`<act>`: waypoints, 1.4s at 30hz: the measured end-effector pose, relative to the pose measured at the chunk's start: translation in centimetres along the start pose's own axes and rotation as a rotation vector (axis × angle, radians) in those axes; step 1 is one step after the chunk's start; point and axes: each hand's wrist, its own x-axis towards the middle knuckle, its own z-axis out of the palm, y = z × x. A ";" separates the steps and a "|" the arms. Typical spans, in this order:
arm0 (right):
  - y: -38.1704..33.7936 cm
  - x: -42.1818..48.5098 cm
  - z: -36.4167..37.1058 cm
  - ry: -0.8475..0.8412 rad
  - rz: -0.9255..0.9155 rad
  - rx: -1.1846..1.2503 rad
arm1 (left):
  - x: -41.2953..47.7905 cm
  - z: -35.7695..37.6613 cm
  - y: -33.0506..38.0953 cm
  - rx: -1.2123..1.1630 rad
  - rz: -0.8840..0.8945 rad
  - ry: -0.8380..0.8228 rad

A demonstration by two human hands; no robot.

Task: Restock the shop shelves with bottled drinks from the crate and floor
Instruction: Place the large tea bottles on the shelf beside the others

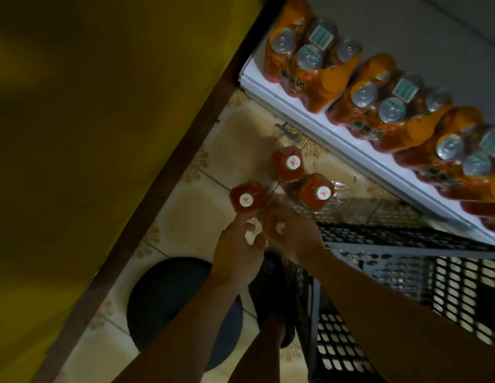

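Red-orange, white-capped plastic bottles [287, 164] stand on the patterned tile floor [196, 217] at the black mesh crate's [406, 272] corner. My right hand [293, 236] grips one from above; I cannot tell my left hand's [238, 252] grip. Probably full, heavy, slick: grasp the neck.

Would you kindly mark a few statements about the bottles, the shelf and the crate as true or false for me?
1. Three bottles with white caps stand upright on the tiled floor. True.
2. The right hand grips a fourth bottle at its top. True.
3. The shelf holds loose glass jars. False: it holds wrapped packs of cans.
4. The mesh crate lies on the person's left side. False: it lies on the right.
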 end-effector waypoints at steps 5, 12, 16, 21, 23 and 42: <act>-1.4 -3.8 -2.0 0.040 0.026 0.098 | -0.8 -2.0 1.4 0.091 0.081 0.008; -6.1 -11.9 -9.6 0.172 -0.026 0.259 | -5.7 -5.5 8.0 0.156 0.337 -0.115; -8.5 -16.7 -15.6 0.262 -0.050 0.373 | -9.7 -8.3 12.4 0.332 0.421 -0.217; -10.3 -22.4 -23.4 0.424 -0.192 0.425 | -16.0 -9.7 19.0 0.481 0.580 -0.139; -10.9 -25.0 -26.8 0.480 -0.239 0.406 | -19.0 -9.4 21.3 0.495 0.632 -0.044; -16.5 -60.6 -58.0 0.986 -0.641 0.340 | -53.3 -10.5 47.7 0.333 1.165 0.233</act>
